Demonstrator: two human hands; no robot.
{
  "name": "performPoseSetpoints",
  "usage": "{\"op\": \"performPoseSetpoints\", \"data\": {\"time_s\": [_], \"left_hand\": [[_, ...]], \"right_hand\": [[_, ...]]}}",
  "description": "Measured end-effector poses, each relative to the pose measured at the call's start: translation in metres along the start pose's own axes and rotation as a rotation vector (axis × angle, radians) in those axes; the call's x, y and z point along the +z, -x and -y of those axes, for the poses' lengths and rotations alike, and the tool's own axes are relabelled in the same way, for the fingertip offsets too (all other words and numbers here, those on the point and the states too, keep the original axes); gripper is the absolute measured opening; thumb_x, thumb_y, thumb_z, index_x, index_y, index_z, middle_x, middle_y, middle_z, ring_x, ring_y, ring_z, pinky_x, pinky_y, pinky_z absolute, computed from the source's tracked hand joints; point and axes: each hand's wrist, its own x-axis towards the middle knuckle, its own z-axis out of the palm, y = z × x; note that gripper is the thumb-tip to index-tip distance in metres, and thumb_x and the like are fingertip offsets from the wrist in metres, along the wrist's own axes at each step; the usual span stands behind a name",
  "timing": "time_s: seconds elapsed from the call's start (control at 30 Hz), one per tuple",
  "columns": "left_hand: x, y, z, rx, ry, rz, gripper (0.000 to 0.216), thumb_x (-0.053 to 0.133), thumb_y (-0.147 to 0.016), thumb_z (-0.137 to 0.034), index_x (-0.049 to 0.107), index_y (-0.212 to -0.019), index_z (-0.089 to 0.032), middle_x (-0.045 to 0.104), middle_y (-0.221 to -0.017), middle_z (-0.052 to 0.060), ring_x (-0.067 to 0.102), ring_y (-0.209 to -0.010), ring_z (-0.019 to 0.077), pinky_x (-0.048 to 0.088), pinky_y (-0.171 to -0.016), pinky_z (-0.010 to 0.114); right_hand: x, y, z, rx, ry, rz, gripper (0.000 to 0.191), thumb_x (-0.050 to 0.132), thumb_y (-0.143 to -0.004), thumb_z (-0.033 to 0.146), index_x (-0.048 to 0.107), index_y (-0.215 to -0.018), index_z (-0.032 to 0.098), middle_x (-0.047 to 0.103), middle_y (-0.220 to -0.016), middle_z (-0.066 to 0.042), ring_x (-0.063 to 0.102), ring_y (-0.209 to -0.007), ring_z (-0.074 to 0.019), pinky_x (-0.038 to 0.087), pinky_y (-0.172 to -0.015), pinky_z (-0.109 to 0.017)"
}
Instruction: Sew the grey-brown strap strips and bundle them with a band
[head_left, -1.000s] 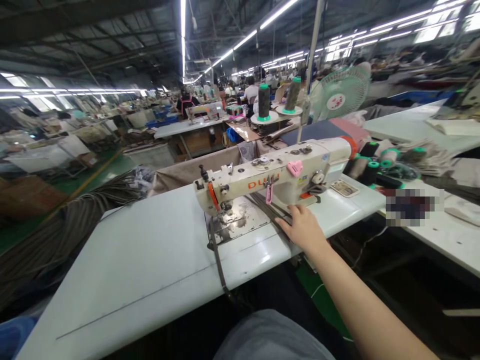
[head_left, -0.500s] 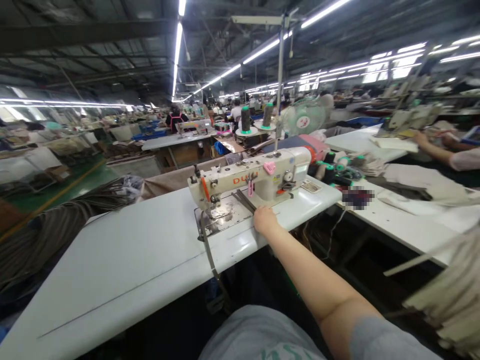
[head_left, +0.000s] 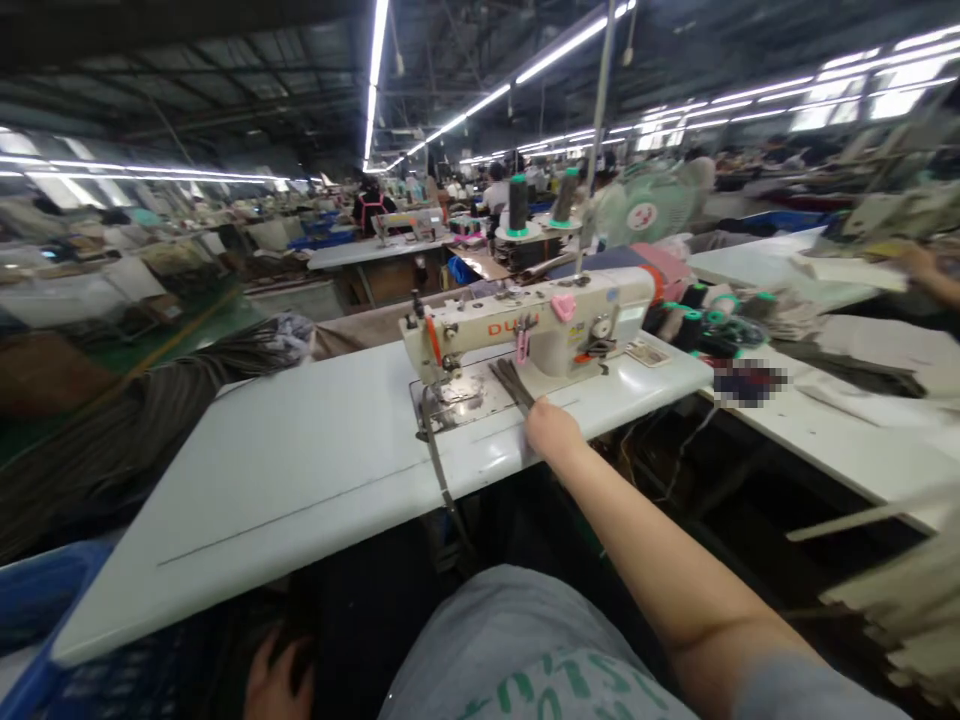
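My right hand (head_left: 553,430) rests on the front of the white sewing table (head_left: 300,440), fingers closed round a small bunch of dark grey fabric strips (head_left: 511,384). These strips lie on the bed of the sewing machine (head_left: 532,325), right of its needle area. Another narrow grey strip (head_left: 437,455) runs from under the presser foot and hangs over the table's front edge. Low at the bottom left, below tabletop level, my left hand (head_left: 279,680) is partly in view with its fingers apart. Dark material surrounds it, and the frame edge cuts it off.
A blue plastic crate (head_left: 82,590) stands at the lower left. Dark fabric is heaped (head_left: 150,420) beyond the table's left end. Thread cones (head_left: 517,205) and a green fan (head_left: 637,210) stand behind the machine. At right, a side table (head_left: 832,450) bears fabric pieces and thread spools.
My view has turned left and tilted down, so the table sits further right. My left hand and the blue crate have come into view. My right hand still holds the strips.
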Motion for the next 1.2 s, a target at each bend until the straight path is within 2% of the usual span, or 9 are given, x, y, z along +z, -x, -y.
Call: {"op": "performPoseSetpoints", "data": {"time_s": [0.2,0.3,0.4,0.53,0.63,0.8,0.93,1.03,1.2], "left_hand": [[-0.048,-0.024,-0.075,0.25,0.172,-0.172,0.032,0.042,-0.096,-0.025,0.074,-0.097,-0.024,0.068,-0.129,0.006,0.065,-0.122,0.0255,0.05,-0.113,0.047],[-0.063,-0.052,-0.132,0.401,0.239,-0.215,0.029,0.045,-0.097,-0.017,0.073,-0.095,-0.024,0.068,-0.124,0.005,0.066,-0.119,0.0213,0.05,-0.111,0.039],[-0.062,-0.092,-0.178,0.425,0.303,-0.172,0.03,0.044,-0.095,-0.011,0.071,-0.094,-0.023,0.068,-0.124,0.006,0.066,-0.118,0.0208,0.053,-0.106,0.038],[-0.042,-0.153,-0.219,0.374,0.336,-0.078,0.034,0.05,-0.089,-0.006,0.067,-0.113,-0.022,0.06,-0.138,0.008,0.057,-0.133,0.0237,0.045,-0.118,0.044],[-0.025,-0.19,-0.239,0.359,0.333,0.012,0.04,0.064,-0.087,-0.016,0.061,-0.127,-0.017,0.053,-0.146,0.013,0.049,-0.141,0.0282,0.039,-0.123,0.047],[-0.009,-0.225,-0.262,0.444,0.35,0.139,0.094,0.091,-0.061,-0.042,0.051,-0.141,-0.012,0.043,-0.153,0.022,0.041,-0.146,0.0372,0.035,-0.124,0.05],[-0.005,-0.249,-0.27,0.466,0.468,0.102,0.051,0.062,-0.09,-0.056,0.065,-0.117,-0.014,0.062,-0.127,0.018,0.058,-0.124,0.0313,0.045,-0.113,0.047],[-0.003,-0.267,-0.274,0.387,0.509,0.105,0.055,0.028,-0.105,-0.052,0.067,-0.089,-0.016,0.067,-0.094,0.012,0.064,-0.097,0.0262,0.053,-0.096,0.043],[0.006,-0.287,-0.287,0.194,0.412,0.086,0.051,0.028,-0.106,-0.046,0.071,-0.099,-0.018,0.07,-0.1,0.013,0.065,-0.101,0.0282,0.051,-0.096,0.047]], "right_hand": [[0.003,0.027,-0.022,-0.004,-0.414,0.273,0.024,0.045,-0.105,0.028,0.061,-0.093,0.014,0.06,-0.061,0.003,0.056,-0.047,-0.011,0.048,-0.049,-0.024],[0.014,0.055,-0.029,0.01,-0.619,0.345,0.03,0.038,-0.106,0.034,0.058,-0.092,0.017,0.056,-0.058,0.005,0.058,-0.048,-0.0105,0.045,-0.046,-0.021],[0.026,0.081,-0.034,0.18,-0.945,0.447,0.022,0.057,-0.099,0.038,0.06,-0.094,0.017,0.062,-0.065,0.003,0.067,-0.059,-0.011,0.05,-0.05,-0.017],[0.039,0.103,-0.039,0.516,-1.303,0.559,0.043,0.095,-0.067,0.037,0.068,-0.092,0.015,0.07,-0.072,0.0,0.071,-0.063,-0.0121,0.053,-0.047,-0.014],[0.045,0.114,-0.04,0.53,-1.337,0.577,0.054,0.099,-0.059,0.037,0.072,-0.1,0.014,0.066,-0.064,0.003,0.066,-0.054,-0.0091,0.049,-0.042,-0.012],[0.05,0.12,-0.031,0.42,-1.286,0.572,0.051,0.097,-0.063,0.042,0.068,-0.096,0.016,0.07,-0.067,0.001,0.068,-0.054,-0.0105,0.049,-0.043,-0.013],[0.055,0.111,-0.02,0.308,-1.208,0.555,0.049,0.092,-0.067,0.051,0.062,-0.087,0.018,0.07,-0.066,0.001,0.067,-0.052,-0.0118,0.047,-0.042,-0.016],[0.064,0.102,-0.016,0.24,-1.158,0.546,0.055,0.091,-0.067,0.056,0.06,-0.094,0.019,0.07,-0.067,0.001,0.068,-0.053,-0.0146,0.047,-0.041,-0.019],[0.083,0.093,-0.013,0.191,-1.139,0.448,0.078,0.089,-0.064,0.062,0.054,-0.118,0.02,0.068,-0.063,0.002,0.066,-0.047,-0.0195,0.045,-0.036,-0.023]]}}
